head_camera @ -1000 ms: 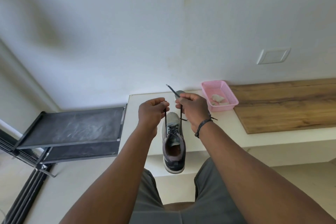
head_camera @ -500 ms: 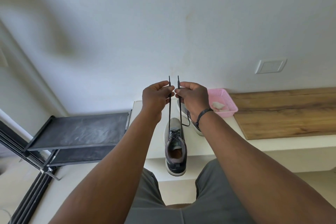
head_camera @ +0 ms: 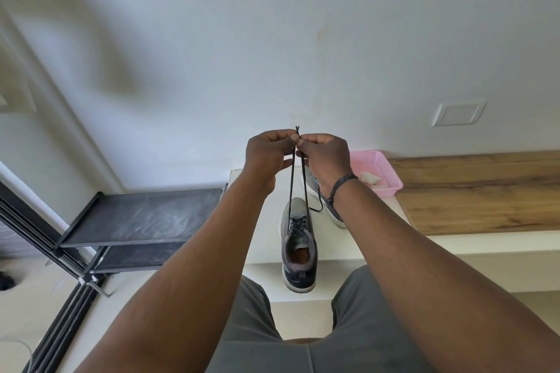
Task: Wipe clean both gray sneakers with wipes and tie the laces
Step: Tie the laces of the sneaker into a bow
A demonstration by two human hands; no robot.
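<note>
While both lace ends point(head_camera: 298, 179) pulled taut above near sneaker point(head_camera: 298, 247) — left hand point(head_camera: 266, 154), right hand point(head_camera: 325, 156) each pinching one — tying begun; next, cross ends.

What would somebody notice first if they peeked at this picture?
Two hands in the middle: the left hand and right hand meet, each pinching one of the thin dark shoelaces pulled up taut. Below them, the gray lace-up sneaker sits on the white ledge, heel toward the person. Behind the right wrist, a pink plastic basket stands by the wall.
</note>
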